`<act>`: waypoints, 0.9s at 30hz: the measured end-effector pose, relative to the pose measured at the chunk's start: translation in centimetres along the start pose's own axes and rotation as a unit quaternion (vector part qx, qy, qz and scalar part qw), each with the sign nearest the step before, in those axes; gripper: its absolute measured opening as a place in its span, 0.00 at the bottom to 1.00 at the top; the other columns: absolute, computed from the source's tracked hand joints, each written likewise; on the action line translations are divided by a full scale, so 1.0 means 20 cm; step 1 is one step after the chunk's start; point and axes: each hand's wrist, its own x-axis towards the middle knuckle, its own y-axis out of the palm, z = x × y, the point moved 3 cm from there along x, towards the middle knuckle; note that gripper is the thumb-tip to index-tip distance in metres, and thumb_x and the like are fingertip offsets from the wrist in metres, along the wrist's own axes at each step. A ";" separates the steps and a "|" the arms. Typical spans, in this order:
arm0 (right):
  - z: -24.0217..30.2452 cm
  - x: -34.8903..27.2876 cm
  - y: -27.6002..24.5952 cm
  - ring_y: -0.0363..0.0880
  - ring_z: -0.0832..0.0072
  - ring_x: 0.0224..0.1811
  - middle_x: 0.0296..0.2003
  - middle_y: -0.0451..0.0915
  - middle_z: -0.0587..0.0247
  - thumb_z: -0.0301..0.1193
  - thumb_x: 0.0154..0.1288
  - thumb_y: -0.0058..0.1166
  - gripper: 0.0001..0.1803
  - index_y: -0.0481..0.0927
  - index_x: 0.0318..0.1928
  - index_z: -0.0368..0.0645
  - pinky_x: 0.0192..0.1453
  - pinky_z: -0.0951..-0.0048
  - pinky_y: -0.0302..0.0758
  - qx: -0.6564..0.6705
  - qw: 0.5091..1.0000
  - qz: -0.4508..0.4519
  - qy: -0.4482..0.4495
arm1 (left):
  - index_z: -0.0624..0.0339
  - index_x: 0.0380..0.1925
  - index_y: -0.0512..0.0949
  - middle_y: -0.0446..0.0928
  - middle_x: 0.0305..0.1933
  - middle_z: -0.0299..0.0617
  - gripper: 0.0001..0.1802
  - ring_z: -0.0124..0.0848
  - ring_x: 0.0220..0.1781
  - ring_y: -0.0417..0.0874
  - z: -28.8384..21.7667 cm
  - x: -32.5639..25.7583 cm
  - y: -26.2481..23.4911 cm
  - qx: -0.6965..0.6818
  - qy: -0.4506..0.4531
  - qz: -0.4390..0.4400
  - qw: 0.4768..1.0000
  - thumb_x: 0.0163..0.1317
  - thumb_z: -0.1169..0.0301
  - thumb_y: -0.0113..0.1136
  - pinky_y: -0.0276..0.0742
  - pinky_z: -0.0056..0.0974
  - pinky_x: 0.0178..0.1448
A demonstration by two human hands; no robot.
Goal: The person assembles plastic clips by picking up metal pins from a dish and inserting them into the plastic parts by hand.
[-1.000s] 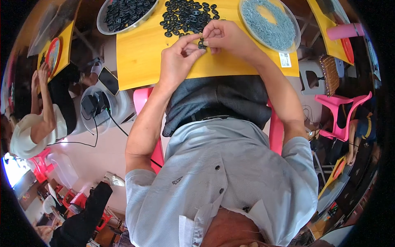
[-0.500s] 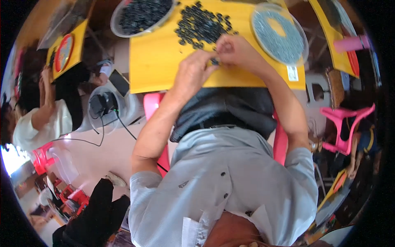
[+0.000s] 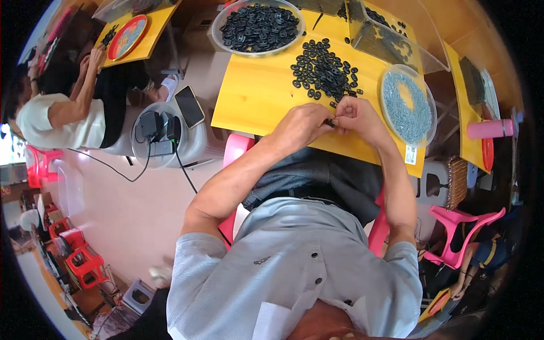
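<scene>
My left hand (image 3: 300, 126) pinches a small black plastic piece (image 3: 328, 122) over the near part of the yellow table (image 3: 249, 105). Against it my right hand (image 3: 358, 120) is closed, thumb and forefinger pressed together; what those fingertips hold is too small to make out. Just beyond both hands spreads a loose pile of black oval pieces (image 3: 322, 68) with holes in them. To the right of my right hand stands a round clear tray (image 3: 432, 116) with many small silvery metal pieces (image 3: 403, 127), heaped in a ring.
A clear tub (image 3: 215, 34) of black pieces sits at the far left corner. Behind the pile stands a clear plastic bin (image 3: 391, 45). On the left are a phone (image 3: 189, 106), chargers with cables (image 3: 150, 126) and a seated person (image 3: 68, 116). A pink stool (image 3: 462, 232) stands right.
The whole view has shifted, so the table appears lower and farther right, with more of its far side showing. My hands remain close together, fingertips pinched.
</scene>
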 end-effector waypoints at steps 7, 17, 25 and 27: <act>0.01 -0.01 0.01 0.80 0.81 0.25 0.25 0.79 0.67 0.18 0.60 0.58 0.06 0.74 0.35 0.39 0.31 0.81 0.76 0.025 0.999 0.015 -0.019 | 0.62 0.37 0.81 0.80 0.30 0.48 0.13 0.46 0.34 0.82 0.00 -0.01 -0.01 -0.012 0.035 -0.021 0.999 0.52 0.71 0.71 0.78 0.44 0.40; 0.53 0.19 -0.05 0.77 0.81 0.27 0.26 0.79 0.66 0.26 0.63 0.56 0.05 0.78 0.36 0.36 0.33 0.78 0.74 -0.110 0.959 -0.082 -0.246 | 0.59 0.34 0.82 0.79 0.24 0.46 0.13 0.43 0.28 0.81 0.02 0.00 0.03 0.033 -0.027 0.036 0.998 0.56 0.61 0.68 0.76 0.43 0.35; 0.39 0.15 -0.06 0.83 0.77 0.31 0.27 0.84 0.61 0.28 0.59 0.60 0.08 0.83 0.36 0.36 0.37 0.74 0.77 -0.372 0.894 -0.143 -0.204 | 0.61 0.27 0.80 0.79 0.29 0.50 0.10 0.50 0.34 0.80 0.02 0.01 0.04 0.039 -0.073 0.011 0.997 0.58 0.65 0.64 0.76 0.49 0.40; 0.22 0.11 -0.06 0.83 0.71 0.31 0.28 0.84 0.59 0.28 0.59 0.59 0.09 0.83 0.39 0.39 0.37 0.71 0.77 -0.437 0.873 -0.123 -0.177 | 0.62 0.28 0.80 0.79 0.29 0.50 0.10 0.50 0.35 0.80 0.04 0.00 0.05 0.037 -0.065 0.007 0.997 0.58 0.65 0.64 0.76 0.49 0.41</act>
